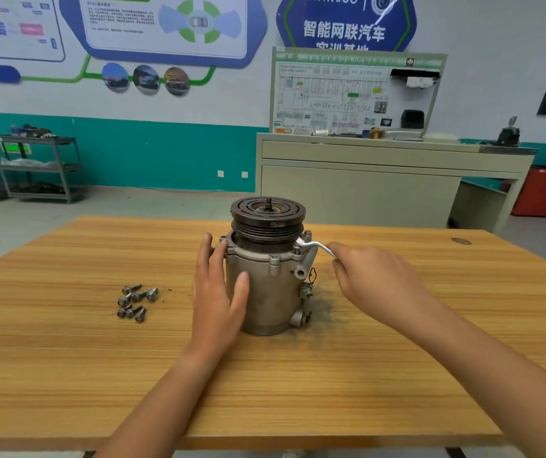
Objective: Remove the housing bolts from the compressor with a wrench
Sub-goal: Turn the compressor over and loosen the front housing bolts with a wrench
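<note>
A grey metal compressor (271,292) stands upright in the middle of the wooden table (99,375), its dark grooved pulley (267,214) on top. My left hand (217,292) rests flat against the compressor's left side, fingers straight. My right hand (370,276) grips the handle of a silver wrench (314,246). The wrench's head sits on a bolt at the housing flange's right rim. Bolt heads show around the flange (274,259). Several loose bolts (136,302) lie in a cluster on the table to the left.
Dark grime marks the table to the right of the compressor (326,307). Behind the table stand a beige training bench with a wiring panel (357,94), a grey shelf cart (40,166) at the left and a red bin (544,191) at the right.
</note>
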